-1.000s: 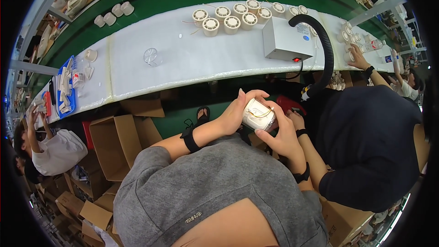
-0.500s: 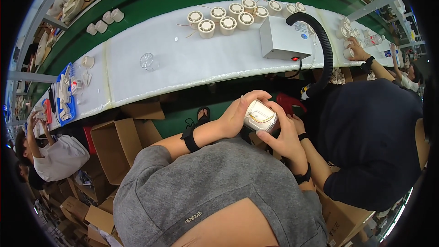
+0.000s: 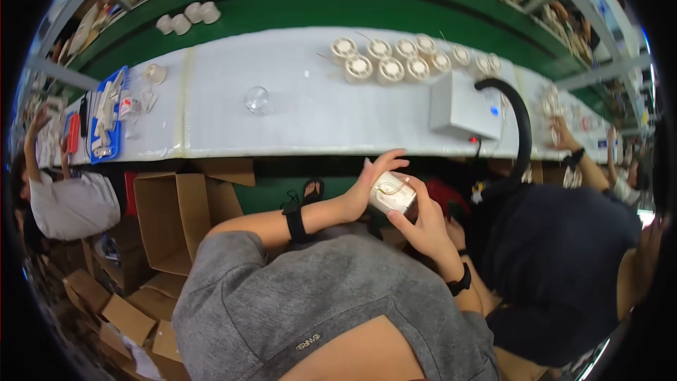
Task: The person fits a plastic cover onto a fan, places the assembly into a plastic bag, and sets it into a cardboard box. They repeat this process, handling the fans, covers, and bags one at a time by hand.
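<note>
My right hand grips a round white plastic housing above my lap, its thumb on the near side and its fingers round the right side. A thin yellowish wire lies across the housing's upward face, and a clear part shows at its right edge. Beside the housing on the left is my left hand. Its fingers stretch out past the housing's far edge, and its palm side seems to touch the housing. On the white-covered table ahead sits a clear plastic dome.
Several white vented round units stand at the table's far right, beside a grey box with a black hose. A blue tray of white parts lies left. A co-worker in dark clothing sits close on my right. Cardboard boxes stand left.
My left fingers have lifted off the housing's top and straightened. The housing has shifted slightly left in my right hand. The view has turned, so the table appears lower and further right.
</note>
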The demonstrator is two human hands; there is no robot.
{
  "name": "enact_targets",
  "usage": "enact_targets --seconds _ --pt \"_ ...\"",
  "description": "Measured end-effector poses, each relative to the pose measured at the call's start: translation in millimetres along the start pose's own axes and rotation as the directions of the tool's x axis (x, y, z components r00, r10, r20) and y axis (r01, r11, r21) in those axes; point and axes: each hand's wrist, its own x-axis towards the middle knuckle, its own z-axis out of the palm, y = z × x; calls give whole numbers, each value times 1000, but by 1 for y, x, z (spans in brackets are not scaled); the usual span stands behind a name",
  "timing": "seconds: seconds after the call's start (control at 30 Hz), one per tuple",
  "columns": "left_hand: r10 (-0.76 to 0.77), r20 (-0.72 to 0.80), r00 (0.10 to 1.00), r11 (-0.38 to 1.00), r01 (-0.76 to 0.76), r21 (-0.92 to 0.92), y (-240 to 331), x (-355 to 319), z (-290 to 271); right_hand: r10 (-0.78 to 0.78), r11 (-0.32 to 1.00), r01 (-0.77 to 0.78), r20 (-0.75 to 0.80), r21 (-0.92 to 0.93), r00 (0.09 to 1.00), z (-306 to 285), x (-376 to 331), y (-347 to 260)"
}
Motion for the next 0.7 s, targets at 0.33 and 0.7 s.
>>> enact_targets --seconds 0.33,0.7 --pt "156 -872 465 921 -387 -41 42 -101 -133 -289 788 294 97 -541 952 73 337 -36" --pt "40 -988 148 928 -372 -18 28 -164 -163 39 603 59 104 -795 994 196 516 1"
